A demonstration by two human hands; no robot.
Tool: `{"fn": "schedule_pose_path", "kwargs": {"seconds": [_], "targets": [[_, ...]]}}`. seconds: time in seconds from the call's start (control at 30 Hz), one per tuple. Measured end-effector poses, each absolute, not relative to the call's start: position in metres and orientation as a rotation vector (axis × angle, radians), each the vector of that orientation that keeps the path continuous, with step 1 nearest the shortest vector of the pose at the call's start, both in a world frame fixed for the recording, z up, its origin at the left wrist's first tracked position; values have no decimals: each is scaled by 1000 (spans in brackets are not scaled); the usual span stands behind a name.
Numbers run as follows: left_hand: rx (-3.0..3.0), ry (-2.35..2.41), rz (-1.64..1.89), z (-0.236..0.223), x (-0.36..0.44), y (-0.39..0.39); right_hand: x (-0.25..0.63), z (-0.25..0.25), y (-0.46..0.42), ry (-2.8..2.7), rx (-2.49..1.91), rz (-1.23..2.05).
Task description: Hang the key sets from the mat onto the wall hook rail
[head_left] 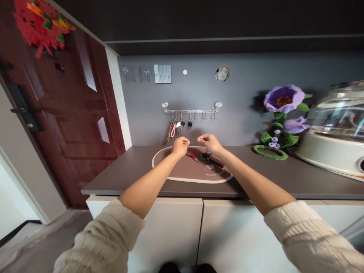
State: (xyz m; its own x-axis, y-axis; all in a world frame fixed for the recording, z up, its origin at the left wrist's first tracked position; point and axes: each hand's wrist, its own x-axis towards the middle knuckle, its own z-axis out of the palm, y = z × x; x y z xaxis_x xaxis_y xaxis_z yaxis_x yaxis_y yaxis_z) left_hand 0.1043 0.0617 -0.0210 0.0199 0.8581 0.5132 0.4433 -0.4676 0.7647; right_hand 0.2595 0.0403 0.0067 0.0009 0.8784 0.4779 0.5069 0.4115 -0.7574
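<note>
My left hand (180, 146) is raised over the brown mat (182, 170), its fingers curled together. A short gap to the right, my right hand (211, 143) is held with thumb and fingers pinched. Whatever either hand may hold is too small or hidden to make out. Below them on the mat lie a red-topped key (192, 155) and a bunch of dark keys (206, 154) with a brown strap (216, 163). Behind the hands, a clear hook rail (192, 111) is fixed to the wall. Several sets of keys (178, 124) hang from its left hooks, with a black-headed key (190, 124) nearer its middle.
On the counter (119, 170) at right stand a purple crocheted flower (284, 99) and a white appliance with a clear dome (332, 151). A switch panel (163, 74) is on the wall. A dark red door (65, 113) is at left, and a dark cabinet (222, 22) overhangs.
</note>
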Motion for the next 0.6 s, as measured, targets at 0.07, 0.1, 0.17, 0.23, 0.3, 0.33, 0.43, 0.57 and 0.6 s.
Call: {"fn": "schedule_pose_path", "kwargs": {"seconds": [0.07, 0.1, 0.17, 0.23, 0.3, 0.33, 0.43, 0.57, 0.6], "targets": [[1891, 1314, 1451, -25, 108, 62, 266, -3, 34, -1787, -1290, 347], [1892, 1309, 1452, -28, 109, 62, 269, -6, 31, -1849, -1314, 298], [1923, 1307, 1433, -35, 110, 60, 273, -11, 25, -1973, -1339, 210], [1991, 1305, 1389, -40, 108, 58, 275, -13, 22, -2104, -1324, 96], [2097, 1285, 1346, -44, 106, 55, 278, -15, 21, -2231, -1277, -48], [2159, 1270, 1327, -44, 105, 55, 279, -15, 22, -2282, -1255, -114], [2323, 1226, 1274, -44, 102, 54, 284, -18, 26, -2375, -1237, -231], [2392, 1223, 1248, -42, 99, 54, 288, -23, 31, -2441, -1236, -312], [2385, 1231, 1243, -42, 99, 54, 288, -23, 31, -2458, -1230, -329]]}}
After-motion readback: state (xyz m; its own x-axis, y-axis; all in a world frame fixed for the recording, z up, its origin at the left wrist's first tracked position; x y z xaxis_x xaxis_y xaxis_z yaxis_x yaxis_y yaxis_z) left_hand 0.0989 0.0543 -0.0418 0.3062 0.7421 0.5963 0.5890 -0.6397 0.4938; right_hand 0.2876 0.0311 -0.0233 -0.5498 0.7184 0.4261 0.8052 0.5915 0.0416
